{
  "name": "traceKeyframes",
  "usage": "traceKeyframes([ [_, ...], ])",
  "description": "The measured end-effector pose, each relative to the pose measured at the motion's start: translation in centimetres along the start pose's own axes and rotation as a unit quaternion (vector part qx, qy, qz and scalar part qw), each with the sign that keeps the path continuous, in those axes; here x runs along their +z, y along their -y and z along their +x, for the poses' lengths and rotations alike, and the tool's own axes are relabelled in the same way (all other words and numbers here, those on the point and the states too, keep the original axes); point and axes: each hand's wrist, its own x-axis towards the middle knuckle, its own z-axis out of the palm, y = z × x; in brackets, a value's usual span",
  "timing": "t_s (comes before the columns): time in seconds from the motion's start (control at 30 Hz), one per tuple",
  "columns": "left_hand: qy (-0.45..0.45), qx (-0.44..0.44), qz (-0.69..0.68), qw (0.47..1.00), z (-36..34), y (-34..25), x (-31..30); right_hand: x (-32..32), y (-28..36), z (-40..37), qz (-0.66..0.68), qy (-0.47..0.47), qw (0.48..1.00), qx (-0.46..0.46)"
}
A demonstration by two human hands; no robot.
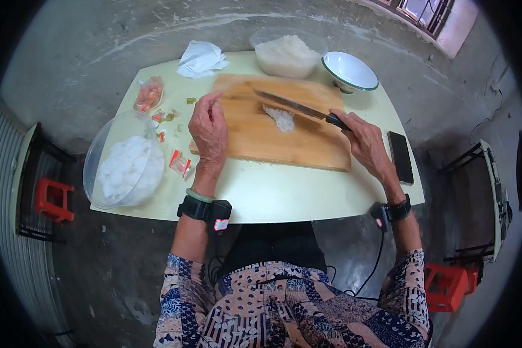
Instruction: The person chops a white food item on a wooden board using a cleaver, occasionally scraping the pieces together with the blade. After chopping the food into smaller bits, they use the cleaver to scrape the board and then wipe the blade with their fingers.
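Note:
A knife (pixel 296 104) with a black handle is gripped in my right hand (pixel 365 142). Its long blade points left above the wooden cutting board (pixel 255 142). Just below the blade lies a small pile of chopped white pieces (pixel 281 118). At the board's left edge is my left hand (pixel 209 127), loosely bent with its fingertips pointing away from me and nothing visible in it. Some of its fingers are hidden behind the back of the hand.
Left of the board stand a clear bowl of white chunks (pixel 130 168), a bag of wrapped candies (pixel 149 94) and a red-and-clear wrapper (pixel 180 163). Behind are a white plastic bag (pixel 202 58), a tub of shredded white food (pixel 288 55) and a green-rimmed bowl (pixel 351 71). A phone (pixel 400 156) lies right.

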Motion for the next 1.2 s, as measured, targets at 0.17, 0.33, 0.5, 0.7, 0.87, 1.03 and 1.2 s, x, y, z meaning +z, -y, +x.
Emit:
traceKeyframes([
  [0.17,0.01,0.014,-0.016,1.0,-0.1,0.0,0.1,-0.3,2.6,-2.8,0.004,-0.064,0.993,0.097],
  [0.33,0.021,0.026,-0.019,0.999,-0.2,-0.4,0.1,1.0,5.5,-4.7,-0.016,-0.001,0.996,0.091],
  [0.5,0.019,0.033,-0.007,0.999,-0.1,-0.3,0.0,1.8,7.8,-3.2,0.0,0.0,0.997,0.079],
  [0.7,0.012,0.073,0.02,0.997,-0.1,0.1,0.1,3.7,2.0,1.8,-0.07,-0.051,0.995,0.053],
  [0.87,0.022,0.049,0.038,0.998,-0.1,0.6,0.2,3.8,2.3,1.7,-0.051,-0.004,0.999,0.011],
  [1.03,0.04,0.065,0.036,0.996,-0.4,0.7,0.3,2.3,4.2,-0.8,-0.008,0.014,1.0,0.004],
  [1.2,0.076,0.044,0.04,0.995,-0.5,0.6,0.1,1.1,4.7,-3.6,0.009,-0.066,0.996,0.061],
])
